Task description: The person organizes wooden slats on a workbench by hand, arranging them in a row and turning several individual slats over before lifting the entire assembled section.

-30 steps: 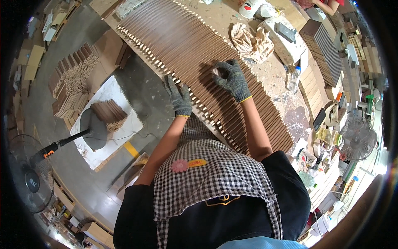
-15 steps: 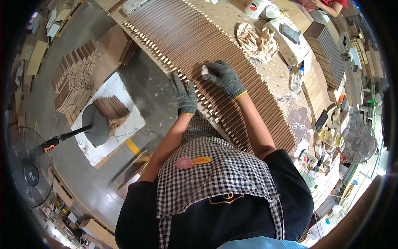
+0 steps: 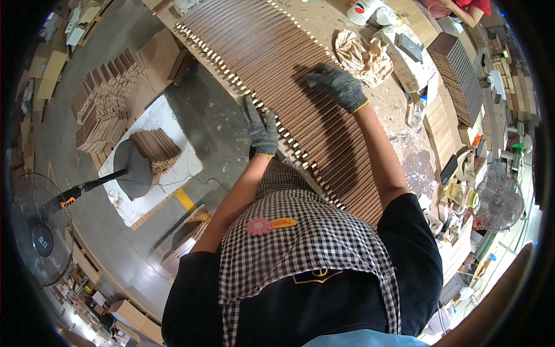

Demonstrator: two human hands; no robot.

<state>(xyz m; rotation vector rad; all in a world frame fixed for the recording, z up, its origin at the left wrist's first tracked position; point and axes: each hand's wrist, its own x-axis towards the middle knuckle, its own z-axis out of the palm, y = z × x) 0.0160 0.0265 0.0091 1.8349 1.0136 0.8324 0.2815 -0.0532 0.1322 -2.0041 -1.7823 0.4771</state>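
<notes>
Brown wooden slats (image 3: 260, 63) with pale tenoned ends lie side by side in a long row on the workbench. My left hand (image 3: 261, 128), in a grey knit glove, rests at the near ends of the slats with fingers stretched out, holding nothing. Over the slats toward their far ends is my right hand (image 3: 340, 88), gloved in the same grey with a yellow cuff. Its fingers are curled together; a small pale thing seems to be at the fingertips, mostly hidden. A dark shadow of that arm falls across the slats.
Crumpled brown paper (image 3: 361, 58), a white container (image 3: 361, 10) and a clear bottle (image 3: 417, 111) stand beyond the slats. More slats are stacked at right (image 3: 457, 63) and on pallets at left (image 3: 110, 98). Fans (image 3: 43, 231) stand on both sides. Another person's arm (image 3: 465, 13) shows at the top right.
My right hand has moved right and away across the slats, toward their far ends. The whitish thing at its fingers shows less now. My left hand has barely moved.
</notes>
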